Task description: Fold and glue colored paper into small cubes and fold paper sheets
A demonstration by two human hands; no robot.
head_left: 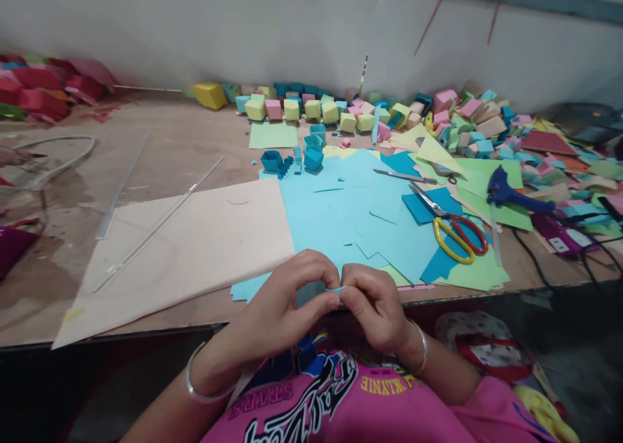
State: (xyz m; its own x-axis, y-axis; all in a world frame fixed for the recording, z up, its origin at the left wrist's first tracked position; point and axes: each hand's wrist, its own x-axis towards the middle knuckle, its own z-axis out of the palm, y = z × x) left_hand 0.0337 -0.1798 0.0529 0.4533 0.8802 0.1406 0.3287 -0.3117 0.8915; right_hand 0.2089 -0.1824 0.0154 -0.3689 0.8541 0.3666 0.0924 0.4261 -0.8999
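Observation:
Close to my body at the table's front edge, both hands meet on a small piece of light blue paper (337,290). My left hand (292,300) curves its fingers over and pinches the paper between thumb and fingertips. From the other side my right hand (374,303) grips the same piece, its thumb pressed on top. Most of the paper is hidden by the fingers. Beneath and beyond them spread light blue sheets (335,216). Scissors with yellow and red handles (455,232) lie partly spread to the right, near a slim metal blade-like tool (403,176).
Folded paper boxes (292,110) line the wall, with small blue ones (313,146) nearer. A blue glue gun (516,193), its cord and a purple power strip (559,234) sit at right. Clear glue sticks or strips (160,222) cross a beige sheet (209,235) at left.

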